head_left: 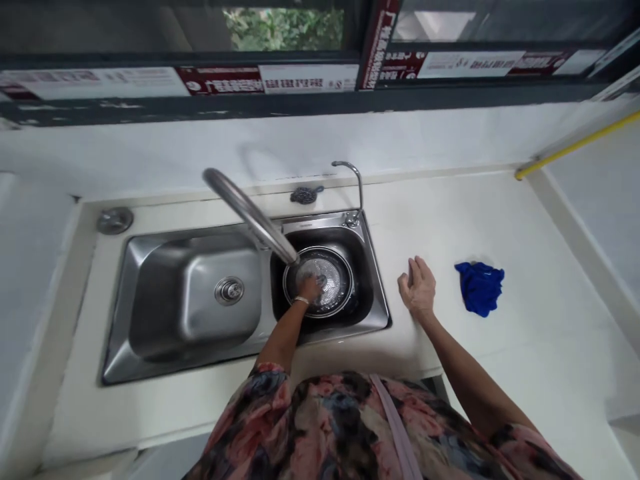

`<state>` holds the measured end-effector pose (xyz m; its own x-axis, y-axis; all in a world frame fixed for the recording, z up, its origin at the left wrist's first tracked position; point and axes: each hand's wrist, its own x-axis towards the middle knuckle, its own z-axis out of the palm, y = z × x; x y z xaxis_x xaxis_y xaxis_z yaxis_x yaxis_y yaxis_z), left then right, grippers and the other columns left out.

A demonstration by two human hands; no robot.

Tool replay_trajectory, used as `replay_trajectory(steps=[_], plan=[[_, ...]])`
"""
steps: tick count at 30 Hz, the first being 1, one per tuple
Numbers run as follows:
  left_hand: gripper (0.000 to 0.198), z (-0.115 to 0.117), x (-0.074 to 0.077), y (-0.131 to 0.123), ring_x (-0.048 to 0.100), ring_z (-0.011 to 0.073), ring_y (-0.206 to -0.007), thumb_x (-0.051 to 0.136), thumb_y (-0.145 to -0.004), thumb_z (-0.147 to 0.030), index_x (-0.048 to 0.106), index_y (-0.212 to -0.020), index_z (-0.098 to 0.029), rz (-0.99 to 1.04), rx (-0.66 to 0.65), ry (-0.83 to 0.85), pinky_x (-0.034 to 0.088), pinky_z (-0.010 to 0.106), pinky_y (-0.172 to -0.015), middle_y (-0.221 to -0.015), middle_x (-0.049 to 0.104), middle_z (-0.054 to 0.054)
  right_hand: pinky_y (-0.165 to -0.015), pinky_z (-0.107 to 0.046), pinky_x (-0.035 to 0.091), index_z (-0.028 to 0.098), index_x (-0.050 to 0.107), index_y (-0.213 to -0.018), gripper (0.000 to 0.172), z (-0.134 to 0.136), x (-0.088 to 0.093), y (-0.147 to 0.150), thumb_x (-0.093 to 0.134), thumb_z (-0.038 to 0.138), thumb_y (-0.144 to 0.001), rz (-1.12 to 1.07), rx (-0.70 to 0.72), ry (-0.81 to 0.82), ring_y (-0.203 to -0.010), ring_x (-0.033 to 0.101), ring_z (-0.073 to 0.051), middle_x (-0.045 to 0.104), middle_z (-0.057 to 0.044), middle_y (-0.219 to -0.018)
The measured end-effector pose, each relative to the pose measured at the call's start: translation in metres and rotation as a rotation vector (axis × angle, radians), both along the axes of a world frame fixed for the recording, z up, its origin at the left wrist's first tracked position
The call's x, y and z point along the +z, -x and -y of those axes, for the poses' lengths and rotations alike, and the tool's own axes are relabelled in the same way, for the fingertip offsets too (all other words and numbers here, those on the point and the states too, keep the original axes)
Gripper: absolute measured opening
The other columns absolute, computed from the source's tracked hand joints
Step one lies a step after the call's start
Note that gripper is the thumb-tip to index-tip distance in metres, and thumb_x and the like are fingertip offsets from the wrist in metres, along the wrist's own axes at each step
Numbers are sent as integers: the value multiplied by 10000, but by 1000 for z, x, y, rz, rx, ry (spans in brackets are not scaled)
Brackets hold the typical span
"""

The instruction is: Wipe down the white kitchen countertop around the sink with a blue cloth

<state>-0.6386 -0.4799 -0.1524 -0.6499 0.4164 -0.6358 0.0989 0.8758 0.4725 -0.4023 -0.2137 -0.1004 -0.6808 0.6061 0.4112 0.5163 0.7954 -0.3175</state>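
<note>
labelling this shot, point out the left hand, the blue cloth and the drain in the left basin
Left hand (311, 288): head view, middle of the hand.
Blue cloth (480, 288): head view, middle of its crumpled fabric.
Drain (229, 291): head view, centre of its round metal face.

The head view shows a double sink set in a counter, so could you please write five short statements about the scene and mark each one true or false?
1. The left hand is over the round rimmed item in a basin. True.
2. The right hand is gripping the blue cloth. False: the right hand is apart from the blue cloth and holds nothing visible.
3. The dark scrubber lies behind the double sink. True.
4. The bracelet is on the right wrist. False: the bracelet is on the left wrist.
5. The blue cloth lies on the counter. True.
</note>
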Motion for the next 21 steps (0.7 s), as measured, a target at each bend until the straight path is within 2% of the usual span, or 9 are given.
replay_trajectory(steps=[4,7,10,13,15,18,21], plan=[[287,5,4,-8,677,231,-1122,703,-1011,-329,680,-1223,-136,56,247,-182,578,473,-1009,-1234,703,91,-1209,-576,478,127,624,-1445,519,-4,-3,0,523,333,-980,-13,31,-12,-1441,566,-347,603,-227,-1527],[320,5,14,-16,683,195,-1008,661,-1039,-363,652,-1271,-143,115,448,-323,603,413,-907,-1189,700,85,-1202,-587,477,99,638,-1425,531,-9,-5,0,519,337,-966,-18,37,-17,-1425,574,-366,607,-251,-1509],[337,10,31,-29,656,154,-868,609,-1068,-363,617,-1319,-137,171,614,-450,591,359,-811,-1107,706,76,-1185,-630,473,89,645,-1402,541,-12,-5,-2,523,340,-938,-30,59,16,-1410,574,-395,617,-272,-1478],[323,19,53,-45,614,138,-834,532,-1097,-292,584,-1368,-124,168,720,-565,558,320,-787,-1052,715,89,-1204,-635,452,125,651,-1380,529,-3,-3,-5,521,374,-931,-71,194,158,-1404,577,-384,641,-248,-1453],[350,22,65,-55,603,143,-840,503,-1095,-253,559,-1417,-128,134,751,-627,547,307,-774,-1078,719,110,-1228,-600,447,166,639,-1394,535,16,-1,-2,513,433,-949,-135,271,357,-1385,601,-345,657,-204,-1454],[395,17,78,-73,621,157,-856,531,-1062,-220,564,-1447,-138,67,729,-689,562,319,-794,-1159,729,136,-1221,-532,478,222,605,-1434,597,59,7,17,559,561,-946,-283,194,813,-1351,635,-293,671,-142,-1459],[433,1,87,-96,666,181,-949,584,-998,-166,607,-1431,-160,0,629,-726,587,352,-905,-1257,742,138,-1033,-431,614,313,604,-1418,644,103,18,52,651,669,-884,-334,111,1394,-1235,704,-252,709,-65,-1411]])
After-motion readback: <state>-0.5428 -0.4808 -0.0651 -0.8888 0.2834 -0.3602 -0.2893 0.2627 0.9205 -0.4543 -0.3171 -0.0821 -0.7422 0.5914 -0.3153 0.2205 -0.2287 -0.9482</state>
